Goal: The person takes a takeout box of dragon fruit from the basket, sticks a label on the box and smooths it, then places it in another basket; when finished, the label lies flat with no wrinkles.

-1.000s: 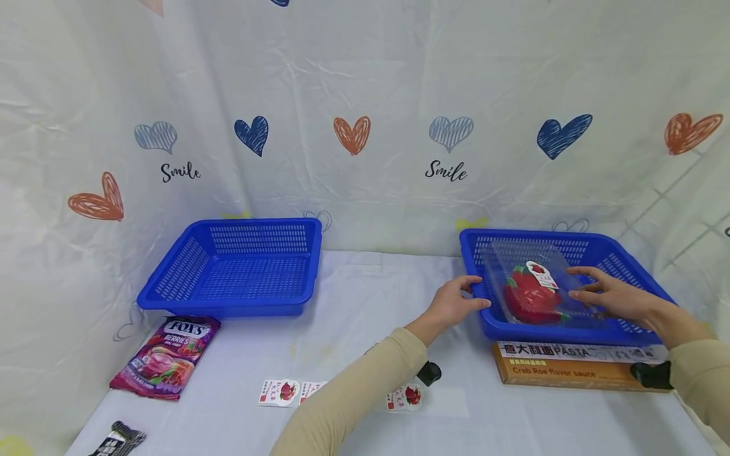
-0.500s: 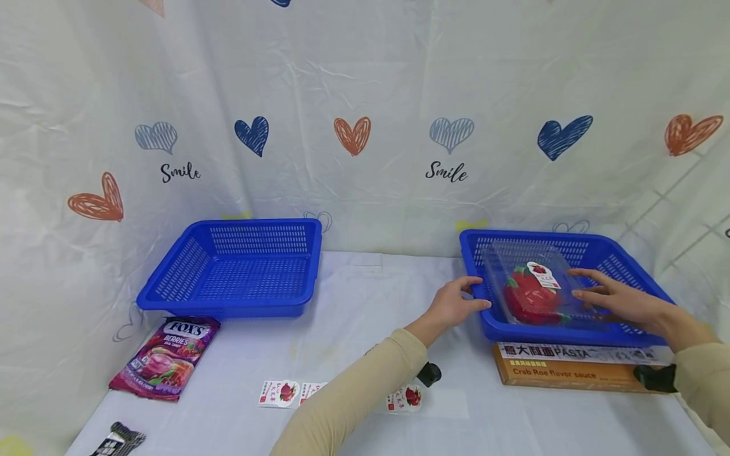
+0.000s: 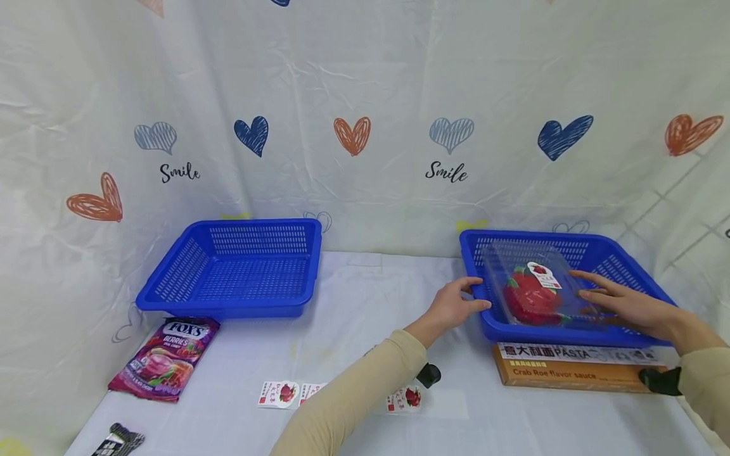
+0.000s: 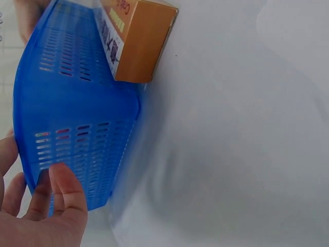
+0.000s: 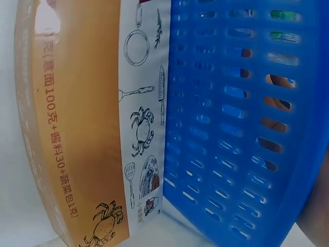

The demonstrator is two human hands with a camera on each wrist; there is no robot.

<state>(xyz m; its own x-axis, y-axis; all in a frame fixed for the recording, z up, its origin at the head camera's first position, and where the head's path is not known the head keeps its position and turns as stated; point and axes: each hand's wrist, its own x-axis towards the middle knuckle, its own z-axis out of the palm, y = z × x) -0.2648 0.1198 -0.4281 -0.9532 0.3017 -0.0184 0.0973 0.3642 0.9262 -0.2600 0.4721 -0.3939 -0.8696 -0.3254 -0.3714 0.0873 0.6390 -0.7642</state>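
My left hand (image 3: pixel 453 305) holds the left rim of the right blue basket (image 3: pixel 476 244), fingers at the rim and the outer wall, as the left wrist view also shows. Inside this basket lies a clear plastic box (image 3: pixel 493 253) with a red dragon fruit (image 3: pixel 527 301) in it. A white sticker (image 3: pixel 544 277) with a fruit picture is on its lid. My right hand (image 3: pixel 633 307) reaches over the basket's front, loosely bent fingers at the box's right side. In the right wrist view the basket's perforated wall (image 5: pixel 221 118) hides most of that hand.
A pasta box (image 3: pixel 576 375) lies against the right basket's front. Another blue basket (image 3: pixel 259 278) stands at back left, with a purple candy bag (image 3: pixel 165 361) before it. A black wrapped item (image 3: pixel 118 440) and fruit stickers (image 3: pixel 279 394) lie nearer, the stickers partly behind my left sleeve.
My right hand has drifted slightly to the right, and the fruit and the sticker have shifted a little the same way. My left hand has stayed at the basket rim.
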